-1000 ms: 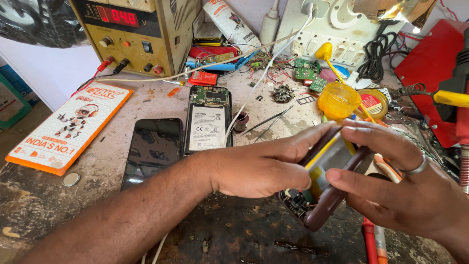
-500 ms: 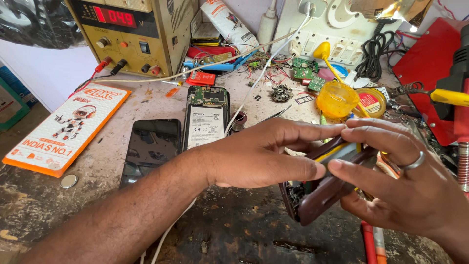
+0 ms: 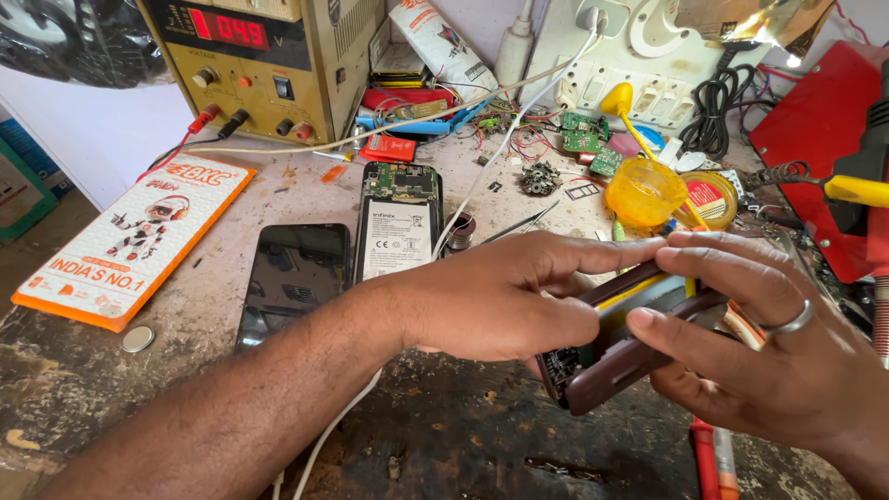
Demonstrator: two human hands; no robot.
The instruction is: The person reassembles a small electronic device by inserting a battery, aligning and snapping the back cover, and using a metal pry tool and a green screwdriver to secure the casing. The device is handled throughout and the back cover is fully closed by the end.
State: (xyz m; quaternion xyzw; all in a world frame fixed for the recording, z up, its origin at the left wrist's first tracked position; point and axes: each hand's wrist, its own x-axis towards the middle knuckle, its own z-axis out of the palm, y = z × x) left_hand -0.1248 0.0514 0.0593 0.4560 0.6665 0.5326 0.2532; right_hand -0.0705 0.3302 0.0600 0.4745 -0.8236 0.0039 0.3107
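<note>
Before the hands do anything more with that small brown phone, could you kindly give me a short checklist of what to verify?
1. Both hands grip the small brown phone: left hand and right hand on it, ok.
2. Its casing closed: edge gapes, board exposed, not ok.
3. Opened phone lies apart from the hands: ok.
4. White cable free of the hands: passes under the left forearm, cannot tell.
5. Soldering iron off: cannot tell.

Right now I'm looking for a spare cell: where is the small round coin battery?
In the head view the coin battery lies at the left of the bench, just below the orange and white box, left of the black phone screen.
</note>
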